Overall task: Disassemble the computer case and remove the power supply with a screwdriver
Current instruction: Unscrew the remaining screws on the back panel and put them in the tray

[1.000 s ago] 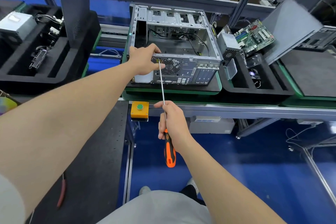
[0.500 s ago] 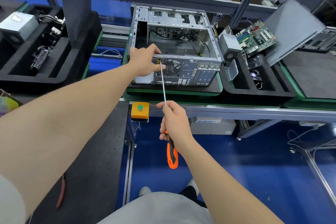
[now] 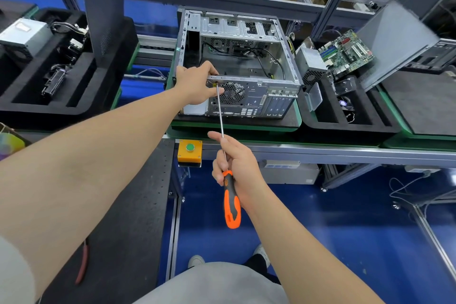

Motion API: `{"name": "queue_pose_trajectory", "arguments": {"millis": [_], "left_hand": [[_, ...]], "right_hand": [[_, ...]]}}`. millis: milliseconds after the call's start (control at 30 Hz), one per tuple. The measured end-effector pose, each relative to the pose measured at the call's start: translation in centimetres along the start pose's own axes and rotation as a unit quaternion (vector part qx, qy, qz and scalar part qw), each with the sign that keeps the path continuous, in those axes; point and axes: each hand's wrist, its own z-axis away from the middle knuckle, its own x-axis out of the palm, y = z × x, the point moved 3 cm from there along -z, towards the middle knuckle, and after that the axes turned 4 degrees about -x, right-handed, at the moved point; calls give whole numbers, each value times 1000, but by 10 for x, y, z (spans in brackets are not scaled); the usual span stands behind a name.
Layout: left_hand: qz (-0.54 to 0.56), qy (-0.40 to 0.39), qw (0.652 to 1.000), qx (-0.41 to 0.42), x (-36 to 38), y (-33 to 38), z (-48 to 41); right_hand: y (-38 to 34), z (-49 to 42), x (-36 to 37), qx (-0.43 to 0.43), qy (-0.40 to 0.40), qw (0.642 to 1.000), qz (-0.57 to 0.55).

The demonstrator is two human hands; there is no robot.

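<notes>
Centre frame: my left hand [image 3: 195,86] is gripping the computer case [image 3: 249,99] rim with curled fingers and my right hand [image 3: 237,163] is pinching the screwdriver [image 3: 230,201]. Its tip is seemingly on a rear screw [image 3: 216,84], so I'm pressing straight.

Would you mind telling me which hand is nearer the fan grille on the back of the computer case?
Left. The left hand grips the edge of the case right beside the fan grille; the right hand holds the screwdriver well short of it, toward the person.

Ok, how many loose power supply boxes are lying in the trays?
2. Left power supply lies in the left tray; right power supply sits in the right tray beside the circuit board. Others may be hidden.
</notes>
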Motion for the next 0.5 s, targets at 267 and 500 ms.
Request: {"name": "queue_pose_trajectory", "arguments": {"millis": [267,500], "left_hand": [[-2,16,1000,1,2,0,-1],[-2,43,999,-1,6,-2,-2]], "right_hand": [[-9,3,2,-19,95,965,246],[-17,-2,-4,-104,144,815,552]]}}
